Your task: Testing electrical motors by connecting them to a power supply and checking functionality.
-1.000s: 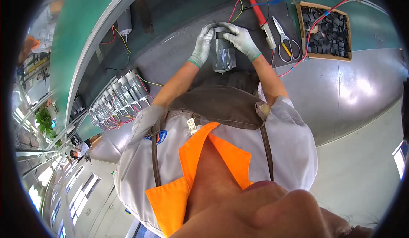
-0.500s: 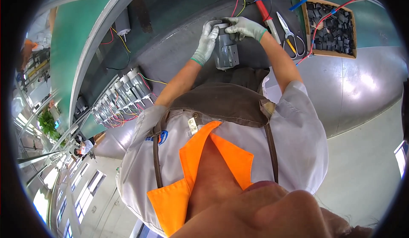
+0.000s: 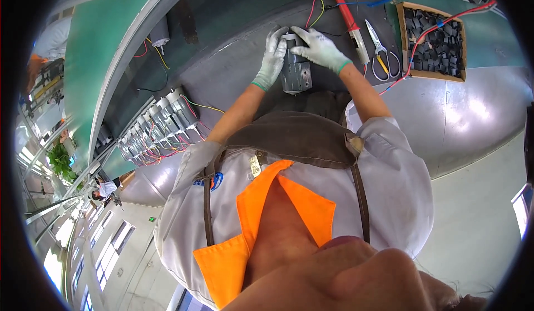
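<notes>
A grey cylindrical electric motor (image 3: 295, 76) with a flat metal bracket on its side lies on the dark mat close in front of my apron. My gloved left hand (image 3: 271, 59) is wrapped along its left side, near the far end. From the right, my gloved right hand (image 3: 321, 49) reaches over that same end, its fingers bent round the pale rim. The fingertips meet at the far end of the motor, and what lies between them is partly hidden. Yellow and red wires (image 3: 321, 5) run over the mat just beyond my hands.
Right of my hands lie a red-handled tool (image 3: 346, 11) and scissors (image 3: 380, 49). Farther right stands a cardboard box (image 3: 463, 49) of small black pieces. Several wired motors (image 3: 161, 119) stand in a row at left; another motor (image 3: 159, 31) is beyond the curved rail (image 3: 125, 47).
My right hand has turned, with its back now more toward the camera and its fingers lower over the motor's end. The left hand still grips the motor, which has barely moved.
</notes>
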`<state>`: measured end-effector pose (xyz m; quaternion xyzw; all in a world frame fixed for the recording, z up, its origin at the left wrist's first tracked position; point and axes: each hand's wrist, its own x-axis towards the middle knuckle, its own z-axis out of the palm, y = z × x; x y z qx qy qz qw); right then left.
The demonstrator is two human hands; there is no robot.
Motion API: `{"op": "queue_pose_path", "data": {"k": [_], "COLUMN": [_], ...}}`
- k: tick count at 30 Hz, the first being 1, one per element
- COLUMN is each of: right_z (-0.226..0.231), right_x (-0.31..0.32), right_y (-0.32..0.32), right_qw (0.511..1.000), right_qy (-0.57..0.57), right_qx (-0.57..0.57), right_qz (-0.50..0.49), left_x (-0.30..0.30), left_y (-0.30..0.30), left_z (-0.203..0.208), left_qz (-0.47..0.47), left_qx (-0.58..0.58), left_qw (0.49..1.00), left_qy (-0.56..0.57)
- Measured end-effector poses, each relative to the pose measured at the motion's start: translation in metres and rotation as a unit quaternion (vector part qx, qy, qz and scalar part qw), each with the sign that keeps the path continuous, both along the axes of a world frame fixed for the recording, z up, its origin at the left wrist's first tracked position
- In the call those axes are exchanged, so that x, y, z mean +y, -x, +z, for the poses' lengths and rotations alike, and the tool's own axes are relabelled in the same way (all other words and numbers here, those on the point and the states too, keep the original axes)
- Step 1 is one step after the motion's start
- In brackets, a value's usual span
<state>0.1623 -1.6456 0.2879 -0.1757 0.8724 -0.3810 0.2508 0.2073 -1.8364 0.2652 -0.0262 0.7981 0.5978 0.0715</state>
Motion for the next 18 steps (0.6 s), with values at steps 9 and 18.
{"op": "queue_pose_path", "data": {"k": [9,18], "right_z": [-0.012,0.055], "right_x": [-0.055,-0.032], "right_y": [-0.032,-0.005], "right_qw": [0.973,0.965], "right_qy": [0.029,-0.219], "right_qx": [0.065,0.145], "right_qz": [-0.219,-0.019], "left_x": [0.001,-0.031], "left_y": [-0.004,-0.043], "left_z": [-0.016,0.044], "left_qz": [0.037,-0.055], "left_qx": [0.060,0.221], "left_qw": [0.997,0.940], "left_qy": [0.010,0.255]}}
